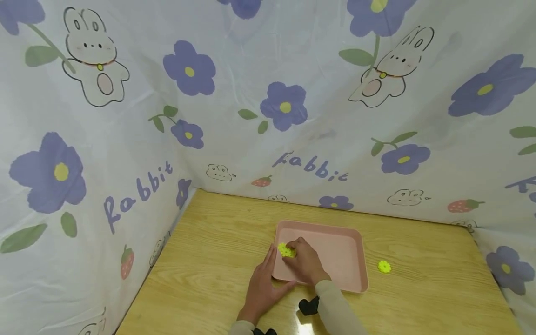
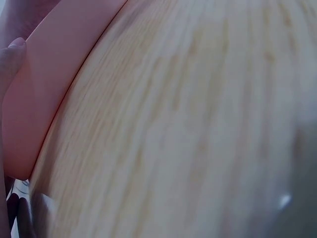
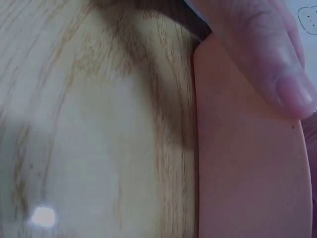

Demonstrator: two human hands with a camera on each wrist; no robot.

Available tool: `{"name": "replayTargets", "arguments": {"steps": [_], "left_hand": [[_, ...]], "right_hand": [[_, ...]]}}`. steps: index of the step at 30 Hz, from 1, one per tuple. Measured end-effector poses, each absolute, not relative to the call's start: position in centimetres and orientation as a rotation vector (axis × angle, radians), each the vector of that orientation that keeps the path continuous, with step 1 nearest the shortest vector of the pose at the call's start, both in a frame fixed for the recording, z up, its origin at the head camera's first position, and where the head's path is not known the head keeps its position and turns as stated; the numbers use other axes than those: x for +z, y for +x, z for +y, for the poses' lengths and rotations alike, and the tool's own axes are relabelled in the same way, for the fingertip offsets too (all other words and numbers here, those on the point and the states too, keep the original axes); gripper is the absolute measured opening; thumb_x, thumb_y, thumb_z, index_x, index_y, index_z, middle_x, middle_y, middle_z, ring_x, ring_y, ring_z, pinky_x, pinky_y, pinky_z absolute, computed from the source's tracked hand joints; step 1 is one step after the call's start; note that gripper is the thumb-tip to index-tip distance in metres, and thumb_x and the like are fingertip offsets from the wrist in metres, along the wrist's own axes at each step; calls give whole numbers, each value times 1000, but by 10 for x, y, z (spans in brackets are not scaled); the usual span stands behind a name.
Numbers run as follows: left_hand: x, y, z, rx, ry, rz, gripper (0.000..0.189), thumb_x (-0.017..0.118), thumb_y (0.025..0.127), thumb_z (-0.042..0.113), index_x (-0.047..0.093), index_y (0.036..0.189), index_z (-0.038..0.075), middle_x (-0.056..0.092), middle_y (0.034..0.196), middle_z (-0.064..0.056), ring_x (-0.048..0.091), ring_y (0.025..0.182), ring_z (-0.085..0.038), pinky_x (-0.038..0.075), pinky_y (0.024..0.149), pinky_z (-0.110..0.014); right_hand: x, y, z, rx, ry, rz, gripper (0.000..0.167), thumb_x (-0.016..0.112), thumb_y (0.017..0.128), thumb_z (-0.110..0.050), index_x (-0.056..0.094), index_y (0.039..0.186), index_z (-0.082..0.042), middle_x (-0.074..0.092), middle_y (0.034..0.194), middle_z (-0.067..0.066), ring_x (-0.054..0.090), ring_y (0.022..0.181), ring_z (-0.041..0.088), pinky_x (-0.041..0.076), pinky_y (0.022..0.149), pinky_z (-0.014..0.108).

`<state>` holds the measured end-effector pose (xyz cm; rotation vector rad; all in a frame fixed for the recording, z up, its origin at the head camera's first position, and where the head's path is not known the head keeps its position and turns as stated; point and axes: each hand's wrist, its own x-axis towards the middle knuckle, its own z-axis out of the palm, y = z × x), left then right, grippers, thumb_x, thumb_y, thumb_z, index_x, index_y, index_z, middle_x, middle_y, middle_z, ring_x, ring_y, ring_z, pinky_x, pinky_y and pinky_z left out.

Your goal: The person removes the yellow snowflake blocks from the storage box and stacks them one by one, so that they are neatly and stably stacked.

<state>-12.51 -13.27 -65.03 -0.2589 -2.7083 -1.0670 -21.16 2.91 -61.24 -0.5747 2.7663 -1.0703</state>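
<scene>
The right grip (image 1: 308, 264) pinches yellow pieces (image 1: 286, 251); the left grip (image 1: 263, 289) spreads wide against the pink tray (image 1: 337, 251). The yellow pieces look light and stiff, best held by their edges.

left hand (image 1: 261, 291): fingers (image 1: 268, 260) straight, thumb (image 1: 285, 288) apart | right hand (image 1: 307, 264): fingers curled, pinching

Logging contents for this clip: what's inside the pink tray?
At the left end of the pink tray, the right hand pinches a yellow scalloped shape, perhaps several pieces. Whatever lies beneath the hand is covered and cannot be seen.
</scene>
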Motion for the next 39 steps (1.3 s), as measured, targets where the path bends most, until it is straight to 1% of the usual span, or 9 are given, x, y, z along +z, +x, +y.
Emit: {"name": "replayTargets", "arguments": {"steps": [4, 6, 9, 12, 15, 22, 27, 32, 39], "left_hand": [[-649, -125, -131, -1041, -249, -2705, 107, 68, 87, 71, 28, 164, 9, 26, 171, -5, 52, 137, -35, 41, 111, -61], [-649, -126, -131, -1045, -247, -2703, 107, 70, 86, 70, 29, 164, 8, 26, 171, -5, 52, 137, -36, 42, 111, -61], [-649, -127, -131, -1033, -248, -2701, 108, 70, 86, 70, 29, 164, 7, 27, 170, -6, 52, 136, -36, 43, 110, -60], [-651, -127, -132, -1027, -249, -2708, 109, 70, 86, 72, 28, 164, 8, 26, 171, -5, 52, 137, -36, 43, 109, -60], [-651, -127, -133, -1041, -241, -2704, 110, 71, 85, 71, 28, 164, 9, 25, 171, -3, 52, 137, -36, 43, 110, -59], [-655, -127, -136, -1050, -275, -2678, 111, 72, 84, 71, 28, 164, 8, 26, 171, -5, 52, 136, -36, 44, 109, -60], [-657, -128, -139, -1074, -257, -2690, 112, 72, 84, 71, 26, 165, 10, 24, 172, -2, 51, 138, -35, 42, 111, -60], [-658, -129, -139, -1071, -238, -2731, 113, 69, 84, 75, 23, 166, 12, 19, 173, 1, 48, 141, -34, 38, 115, -59], [-657, -129, -133, -1082, -242, -2720, 112, 68, 85, 74, 24, 166, 12, 22, 172, 0, 49, 140, -36, 37, 115, -59]], "right_hand": [[-612, -213, 32, -1059, -588, 2775, 40, 81, 91, -21, 71, 123, 0, 62, 109, 6, 65, 95, 21, 57, 89, 45], [-611, -213, 35, -1053, -601, 2792, 39, 81, 91, -22, 71, 122, -2, 62, 108, 5, 64, 92, 18, 58, 86, 43], [-605, -213, 40, -1082, -615, 2808, 37, 81, 91, -23, 72, 122, -4, 63, 105, 2, 61, 82, 12, 57, 77, 36], [-598, -211, 52, -1152, -602, 2818, 35, 82, 91, -21, 72, 121, -6, 63, 105, 1, 54, 73, 6, 53, 66, 28], [-588, -209, 68, -1222, -579, 2845, 33, 83, 90, -18, 73, 119, -6, 65, 108, 2, 51, 69, 4, 49, 60, 24], [-569, -199, 124, -1286, -377, 2951, 31, 85, 88, -18, 75, 115, -7, 66, 110, 6, 54, 75, 12, 47, 62, 25], [-567, -195, 173, -1308, -238, 3005, 35, 83, 89, -14, 73, 119, -1, 65, 111, 14, 57, 78, 18, 47, 61, 27], [-575, -184, 224, -1265, -94, 3044, 40, 80, 93, -15, 69, 126, 5, 65, 115, 22, 60, 83, 23, 48, 60, 27], [-596, -163, 271, -1240, 148, 2933, 45, 75, 96, -16, 63, 132, 9, 60, 119, 27, 65, 95, 33, 55, 69, 34]]}}
